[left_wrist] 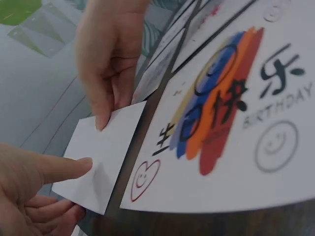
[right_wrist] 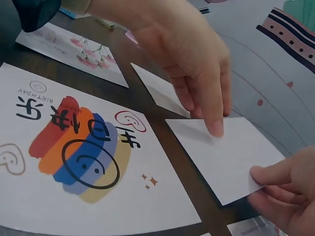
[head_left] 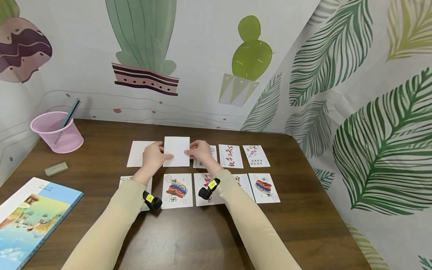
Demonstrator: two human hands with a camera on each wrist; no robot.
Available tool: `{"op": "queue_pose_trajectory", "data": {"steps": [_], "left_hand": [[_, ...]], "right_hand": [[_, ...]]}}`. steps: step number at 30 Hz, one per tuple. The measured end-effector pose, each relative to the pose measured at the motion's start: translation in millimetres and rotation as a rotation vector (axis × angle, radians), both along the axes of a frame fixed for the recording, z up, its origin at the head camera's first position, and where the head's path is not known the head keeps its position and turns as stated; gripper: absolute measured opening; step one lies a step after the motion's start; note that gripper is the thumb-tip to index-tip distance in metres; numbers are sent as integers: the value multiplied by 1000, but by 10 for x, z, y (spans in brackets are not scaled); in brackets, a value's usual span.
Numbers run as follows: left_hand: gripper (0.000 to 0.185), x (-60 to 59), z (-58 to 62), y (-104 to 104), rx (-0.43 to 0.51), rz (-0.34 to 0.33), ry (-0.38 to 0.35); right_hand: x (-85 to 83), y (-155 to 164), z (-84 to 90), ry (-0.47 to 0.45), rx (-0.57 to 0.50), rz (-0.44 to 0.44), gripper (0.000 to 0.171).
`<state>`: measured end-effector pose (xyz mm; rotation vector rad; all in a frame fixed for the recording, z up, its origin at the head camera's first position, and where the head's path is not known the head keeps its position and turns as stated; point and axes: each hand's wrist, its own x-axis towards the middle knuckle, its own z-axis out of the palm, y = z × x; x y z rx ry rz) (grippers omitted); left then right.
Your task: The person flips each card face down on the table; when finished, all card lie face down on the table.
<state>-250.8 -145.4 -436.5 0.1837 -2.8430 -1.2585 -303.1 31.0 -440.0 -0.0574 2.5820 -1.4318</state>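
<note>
Both hands pinch blank white card [left_wrist: 101, 160], beside birthday card [left_wrist: 231, 113].

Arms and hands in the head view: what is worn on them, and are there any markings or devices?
Both arms wear long, plain beige sleeves to the wrist. The left hand and right hand are bare, with no gloves or rings showing. Each wrist carries a small black device with a yellow sticker, the left wrist camera and right wrist camera. No cables show.

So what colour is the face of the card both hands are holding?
Plain white, no print showing on the card; the right wrist view shows it best.
</note>
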Motion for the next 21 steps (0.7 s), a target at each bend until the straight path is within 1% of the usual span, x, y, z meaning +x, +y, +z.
{"op": "queue_pose_trajectory", "data": {"steps": [4,10,16,21], "left_hand": [[80,-7,-8,58,-53,18,-12],[84,-10,-35,123,-102,18,0],[78,23,-22,152,-114,12,2],[68,31,-7,175,-128,14,-5]], "right_hand": [[14,-48,35,1,84,-33,26],[29,-97,44,20,160,-74,25],[38,-130,50,81,247,-81,24],[45,-131,62,95,260,-84,26]]}}
